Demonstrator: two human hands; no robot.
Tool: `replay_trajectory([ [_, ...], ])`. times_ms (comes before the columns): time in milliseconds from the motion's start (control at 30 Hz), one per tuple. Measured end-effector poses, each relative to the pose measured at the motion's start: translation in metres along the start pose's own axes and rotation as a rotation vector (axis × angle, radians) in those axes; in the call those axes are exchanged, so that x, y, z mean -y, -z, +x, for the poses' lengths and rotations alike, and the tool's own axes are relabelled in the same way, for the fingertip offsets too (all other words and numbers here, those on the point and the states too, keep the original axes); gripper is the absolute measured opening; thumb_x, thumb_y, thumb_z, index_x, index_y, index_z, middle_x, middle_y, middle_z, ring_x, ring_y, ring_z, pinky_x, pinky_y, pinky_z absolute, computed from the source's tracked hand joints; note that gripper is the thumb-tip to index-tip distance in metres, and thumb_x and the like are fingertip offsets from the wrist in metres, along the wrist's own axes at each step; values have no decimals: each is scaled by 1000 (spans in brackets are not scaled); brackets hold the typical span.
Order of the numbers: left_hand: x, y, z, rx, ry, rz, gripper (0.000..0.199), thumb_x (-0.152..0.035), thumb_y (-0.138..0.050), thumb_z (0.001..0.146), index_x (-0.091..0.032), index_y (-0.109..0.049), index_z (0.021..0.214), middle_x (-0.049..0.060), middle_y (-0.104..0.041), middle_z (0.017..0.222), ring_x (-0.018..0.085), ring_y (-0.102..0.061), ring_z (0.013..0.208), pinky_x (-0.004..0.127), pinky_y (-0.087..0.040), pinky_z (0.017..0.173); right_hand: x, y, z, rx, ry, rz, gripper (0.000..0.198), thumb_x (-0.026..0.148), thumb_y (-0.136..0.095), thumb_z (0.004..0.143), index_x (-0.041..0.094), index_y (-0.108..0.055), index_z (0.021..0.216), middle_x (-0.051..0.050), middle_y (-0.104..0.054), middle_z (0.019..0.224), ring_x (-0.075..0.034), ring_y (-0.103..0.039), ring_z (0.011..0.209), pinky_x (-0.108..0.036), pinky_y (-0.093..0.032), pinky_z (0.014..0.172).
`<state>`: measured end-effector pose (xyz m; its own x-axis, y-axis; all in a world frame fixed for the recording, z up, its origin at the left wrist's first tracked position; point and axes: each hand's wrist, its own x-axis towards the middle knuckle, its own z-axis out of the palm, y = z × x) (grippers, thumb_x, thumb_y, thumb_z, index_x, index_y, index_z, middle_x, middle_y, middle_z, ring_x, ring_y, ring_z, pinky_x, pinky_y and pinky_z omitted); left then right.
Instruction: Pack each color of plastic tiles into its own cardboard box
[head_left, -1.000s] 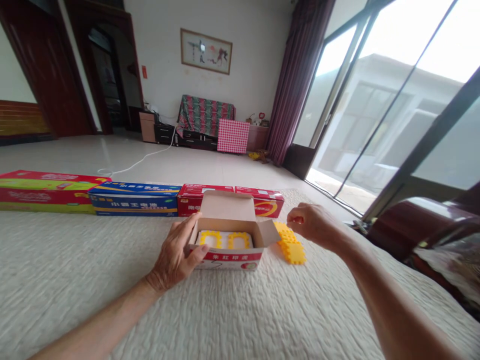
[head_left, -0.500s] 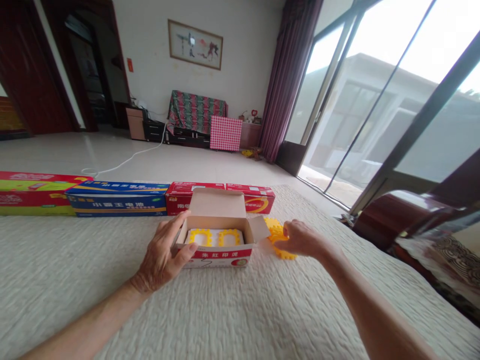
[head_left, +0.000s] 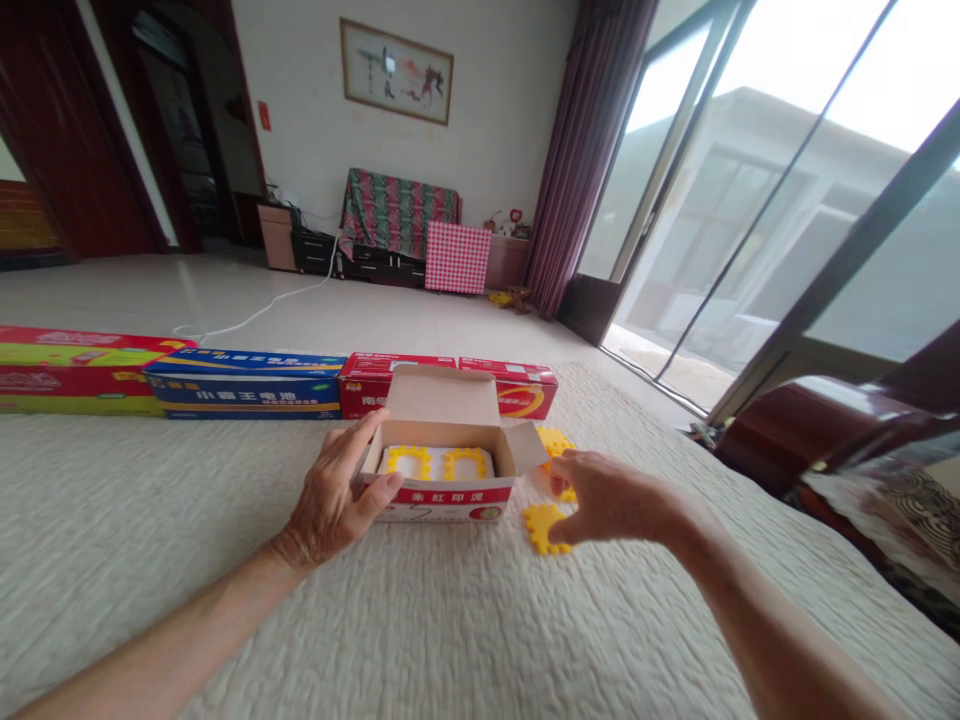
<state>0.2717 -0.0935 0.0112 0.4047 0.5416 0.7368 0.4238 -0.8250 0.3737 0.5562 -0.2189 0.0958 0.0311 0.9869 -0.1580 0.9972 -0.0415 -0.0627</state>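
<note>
A small red and white cardboard box [head_left: 450, 505] stands on the quilted cover with its lid flap raised. Inside sits a white insert with two yellow toothed frames [head_left: 409, 462]. My left hand [head_left: 337, 495] grips the box's left end, thumb at the front edge, fingers toward the back corner. To the right of the box, my right hand [head_left: 607, 497] hovers over yellow toothed pieces, thumb and fingers apart. One yellow piece [head_left: 541, 527] lies beside the thumb; whether they touch, I cannot tell. Other yellow pieces [head_left: 555, 440] are partly hidden behind the fingers and side flap.
Behind the open box runs a row of cartons: a red and green one [head_left: 75, 375], a blue one [head_left: 251, 388] and red ones [head_left: 517, 375]. The pale quilted cover [head_left: 420, 630] spreads beneath everything. At the right is a dark red rounded object [head_left: 795, 435].
My right hand has opened and shifted slightly nearer to me. One yellow piece now lies apart, in front of the others. My left hand keeps its hold on the box.
</note>
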Motion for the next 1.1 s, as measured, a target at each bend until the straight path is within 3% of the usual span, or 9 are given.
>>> replay_trajectory([
  [200,-1,0,-1,-12,-18,-1,60,-46,-46,87,-16,-39,138,13,-52,132,28,-48,119,42,-40,101,21,-10,-5,50,47,-33,38,22,-72,52,19,-60,88,-6,-67,88,-21,-61,75,-29,-42,60],
  [333,-1,1,0,-9,-23,-14,60,-45,-46,87,-15,-39,138,14,-52,132,28,-48,119,42,-40,101,32,-14,-3,51,63,-39,34,19,-67,54,20,-58,87,-7,-67,90,-22,-62,77,-31,-45,63],
  [467,-1,1,0,-1,-11,-31,62,-45,-47,86,-13,-38,138,14,-50,134,28,-48,119,43,-40,101,25,-10,-12,85,57,7,34,19,-67,53,20,-58,87,-8,-67,91,-23,-62,80,-35,-48,68],
  [667,-3,2,0,4,10,-63,64,-46,-48,85,-12,-39,138,15,-52,132,28,-50,116,44,-41,99,21,30,-28,-178,262,160,30,28,-66,66,26,-62,96,-3,-66,96,-18,-61,79,-32,-48,70],
  [833,-2,1,0,9,-4,-48,68,-49,-53,83,-14,-38,139,16,-51,133,29,-46,122,45,-38,103,63,45,25,-331,371,160,31,35,-68,70,22,-63,97,-4,-65,95,-17,-59,77,-30,-46,67],
  [967,-1,-1,-1,8,-8,-41,74,-51,-57,79,-12,-36,139,17,-50,134,29,-47,121,46,-39,102,92,29,73,-339,451,108,32,36,-71,67,19,-64,93,-7,-64,96,-18,-58,81,-31,-45,71],
  [1100,0,-2,-1,2,-26,-43,76,-51,-59,78,-12,-36,139,17,-50,135,30,-48,121,47,-39,102,103,16,89,-334,506,105,32,35,-70,68,18,-64,95,-6,-62,95,-18,-59,79,-30,-44,71],
])
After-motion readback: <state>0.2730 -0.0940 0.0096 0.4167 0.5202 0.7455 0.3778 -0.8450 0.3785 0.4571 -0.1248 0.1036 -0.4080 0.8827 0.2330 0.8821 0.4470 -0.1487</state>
